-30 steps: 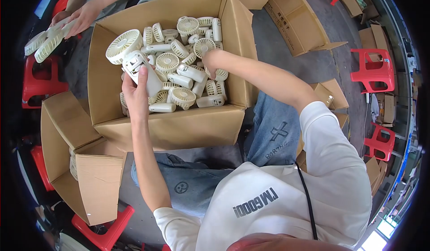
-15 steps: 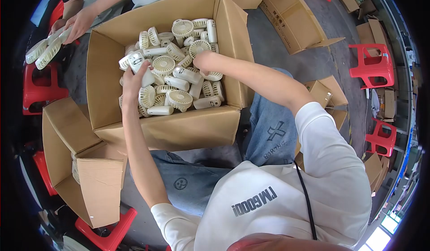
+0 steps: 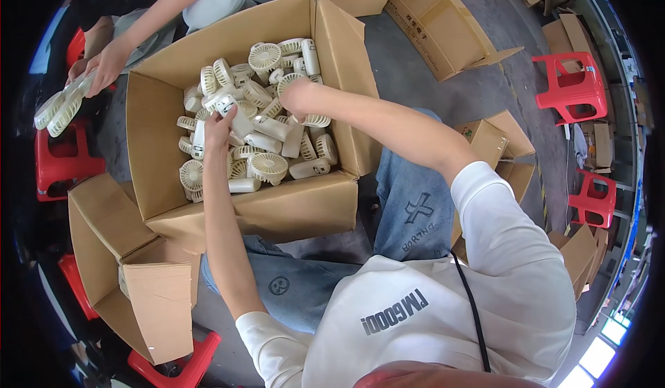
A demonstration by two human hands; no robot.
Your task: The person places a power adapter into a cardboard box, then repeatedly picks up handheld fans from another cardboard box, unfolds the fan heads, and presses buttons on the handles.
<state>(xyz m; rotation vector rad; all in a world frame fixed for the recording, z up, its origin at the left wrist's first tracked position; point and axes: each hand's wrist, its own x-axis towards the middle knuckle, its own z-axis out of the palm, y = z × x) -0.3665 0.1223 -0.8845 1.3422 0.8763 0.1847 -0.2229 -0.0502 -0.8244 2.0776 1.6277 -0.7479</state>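
Observation:
A large cardboard box [image 3: 298,204] in front of me holds many white handheld fans [image 3: 269,167], piled loosely with heads and handles pointing different ways. In its left half, my left hand [image 3: 217,129] is closed, thumb and fingers around the body of one white handheld fan [image 3: 237,119]. Another fan's handle [image 3: 199,138] sits just left of those fingers. My right hand [image 3: 298,97] reaches into the right side of the pile with its back toward me. Its fingers point down and are hidden, beside a round fan head [image 3: 289,82].
At upper left, another person's hands [image 3: 107,66] hold white fans [image 3: 62,113]. Open cardboard boxes stand at lower left [image 3: 156,305], upper right [image 3: 443,34] and right of my leg [image 3: 509,138]. Red stools [image 3: 571,86] line both sides.
My left hand has moved right over the pile, with a fan in it. My right hand stays among the fans. The other person's fans have dropped slightly. The whole view has shifted a little.

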